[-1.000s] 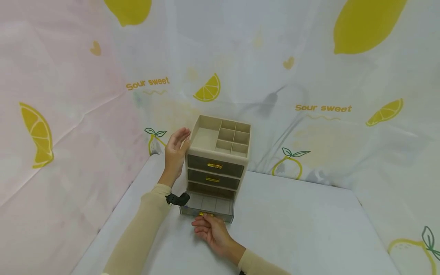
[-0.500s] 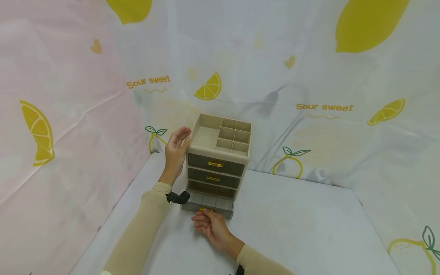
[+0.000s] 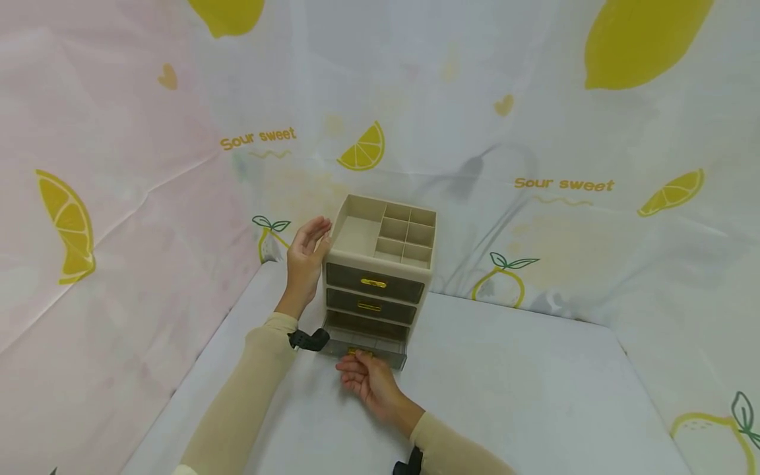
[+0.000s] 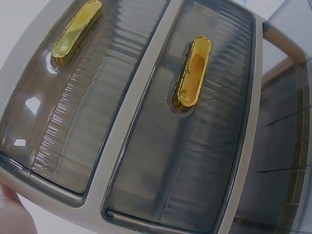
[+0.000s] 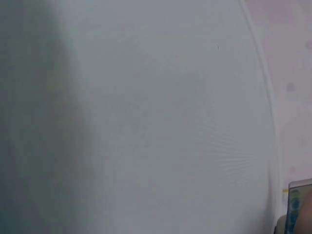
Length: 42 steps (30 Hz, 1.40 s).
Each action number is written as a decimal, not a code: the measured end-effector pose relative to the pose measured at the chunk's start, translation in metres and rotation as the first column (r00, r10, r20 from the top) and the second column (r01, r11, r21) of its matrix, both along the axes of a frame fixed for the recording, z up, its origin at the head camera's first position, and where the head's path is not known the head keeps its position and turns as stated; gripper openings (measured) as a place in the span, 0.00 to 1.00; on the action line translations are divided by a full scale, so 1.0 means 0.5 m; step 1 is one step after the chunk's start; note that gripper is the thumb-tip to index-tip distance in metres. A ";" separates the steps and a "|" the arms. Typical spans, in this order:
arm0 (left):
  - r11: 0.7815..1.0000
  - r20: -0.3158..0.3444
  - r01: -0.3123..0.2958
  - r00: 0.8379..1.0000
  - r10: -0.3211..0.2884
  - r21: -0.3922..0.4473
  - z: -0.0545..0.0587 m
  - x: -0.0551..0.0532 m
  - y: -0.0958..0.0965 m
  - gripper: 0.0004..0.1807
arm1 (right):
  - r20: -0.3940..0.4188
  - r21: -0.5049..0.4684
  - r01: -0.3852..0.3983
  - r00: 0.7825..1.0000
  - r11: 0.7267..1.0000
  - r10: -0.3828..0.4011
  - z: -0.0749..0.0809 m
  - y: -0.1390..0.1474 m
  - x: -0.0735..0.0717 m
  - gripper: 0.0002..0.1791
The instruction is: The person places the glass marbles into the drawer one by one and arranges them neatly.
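A beige desktop drawer organizer (image 3: 380,262) stands upright, with smoky see-through drawers and gold handles. Its lowest drawer (image 3: 388,358) is partly pulled out; the upper drawer (image 3: 344,276) and middle drawer (image 3: 341,301) are closed. My left hand (image 3: 304,267) rests along the organizer's left side, fingers extended. In the left wrist view, two gold handles (image 4: 194,73) show close up, with a bit of hand at the lower left corner. My right hand (image 3: 374,389) touches the lowest drawer's gold handle (image 3: 354,351) with its thumb, its other fingers loosely bent below.
The organizer's top tray (image 3: 359,234) has one large compartment and several small ones. A white table (image 3: 510,376) lies under it. Behind and to the left hang lemon-print cloth walls (image 3: 415,99). A black wrist camera (image 3: 310,340) sits near the drawer's left end.
The lowest drawer has slid inward, and my right hand has moved forward with it. My left hand stays on the organizer's side. The head view has shifted slightly.
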<state>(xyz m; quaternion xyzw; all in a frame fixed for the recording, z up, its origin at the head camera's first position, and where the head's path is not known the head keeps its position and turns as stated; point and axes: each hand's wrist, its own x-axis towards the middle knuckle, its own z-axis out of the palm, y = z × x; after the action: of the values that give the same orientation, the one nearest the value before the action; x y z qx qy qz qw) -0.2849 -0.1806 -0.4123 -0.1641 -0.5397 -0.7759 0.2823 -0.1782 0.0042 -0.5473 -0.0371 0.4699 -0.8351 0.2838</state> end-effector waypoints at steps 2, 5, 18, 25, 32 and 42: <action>1.000 0.002 -0.002 1.000 0.002 -0.001 0.000 0.000 0.001 0.25 | -0.003 0.007 0.005 1.000 1.000 -0.005 0.000 0.001 -0.004 0.18; 1.000 0.005 -0.004 1.000 0.004 -0.002 0.000 0.000 0.000 0.24 | -0.005 0.016 0.010 1.000 1.000 -0.010 0.001 0.001 -0.010 0.18; 1.000 0.022 0.012 1.000 -0.013 0.011 0.003 0.003 0.000 0.26 | -0.004 0.004 0.074 0.997 0.997 -0.074 -0.001 -0.011 -0.040 0.16; 1.000 0.008 0.009 1.000 -0.009 0.026 0.002 0.003 0.002 0.25 | -0.006 -0.006 0.084 0.996 0.996 -0.084 -0.002 -0.013 -0.056 0.18; 1.000 0.001 0.009 1.000 -0.009 0.019 0.003 0.005 0.002 0.25 | -0.004 -0.005 0.100 0.995 0.995 -0.100 -0.004 -0.014 -0.069 0.18; 1.000 -0.003 0.013 1.000 -0.013 0.021 0.002 0.004 0.002 0.25 | 0.008 0.000 0.129 0.992 0.992 -0.129 -0.001 -0.017 -0.086 0.17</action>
<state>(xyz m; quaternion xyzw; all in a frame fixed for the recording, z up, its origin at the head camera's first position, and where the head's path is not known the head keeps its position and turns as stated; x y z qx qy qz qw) -0.2830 -0.1797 -0.4114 -0.1657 -0.5303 -0.7830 0.2799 -0.2213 -0.0042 -0.5479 -0.0033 0.4699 -0.8520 0.2309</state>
